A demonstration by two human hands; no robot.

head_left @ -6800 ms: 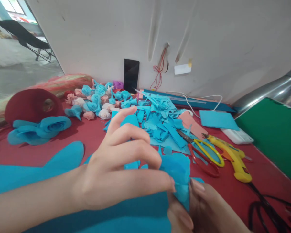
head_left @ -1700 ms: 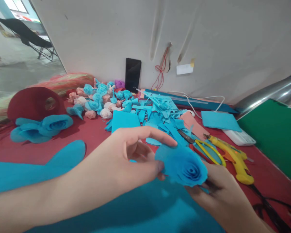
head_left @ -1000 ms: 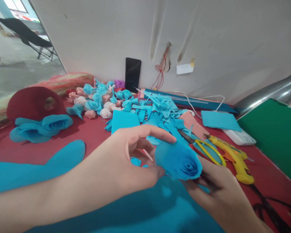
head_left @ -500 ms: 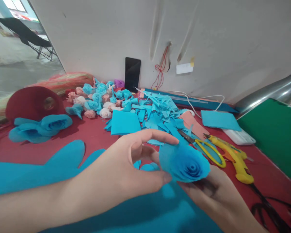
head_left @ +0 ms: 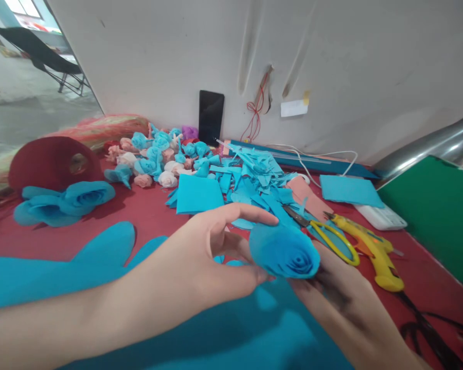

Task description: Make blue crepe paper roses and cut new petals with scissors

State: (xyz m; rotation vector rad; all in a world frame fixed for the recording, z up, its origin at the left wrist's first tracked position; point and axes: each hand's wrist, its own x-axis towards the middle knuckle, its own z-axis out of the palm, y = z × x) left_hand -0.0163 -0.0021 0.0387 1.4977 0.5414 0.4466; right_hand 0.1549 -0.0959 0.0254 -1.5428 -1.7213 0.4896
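A blue paper flower (head_left: 285,252) with a spiral centre is held between both hands, above a large blue sheet (head_left: 216,334). On its left side, my left hand (head_left: 216,246) pinches the outer petal, index finger on top and thumb below. My right hand (head_left: 343,298) grips the flower from underneath and the right; its fingertips are partly hidden behind the bloom. Just beyond the right hand lie yellow-handled scissors (head_left: 334,241) and a yellow glue gun (head_left: 370,249). Two finished-looking blue flowers (head_left: 65,203) rest on the red tabletop (head_left: 154,216) at the left.
Small blue, pink and white flowers (head_left: 154,159) are heaped at the back, beside blue paper scraps (head_left: 254,169). A dark phone (head_left: 211,118) leans on the wall. Behind the blue flowers stands a dark red roll (head_left: 54,162). A green board (head_left: 435,221) is at the right.
The blue flower has shifted slightly left and up, turning a little in the hands. My right hand has moved with it; the left stays nearly in place.
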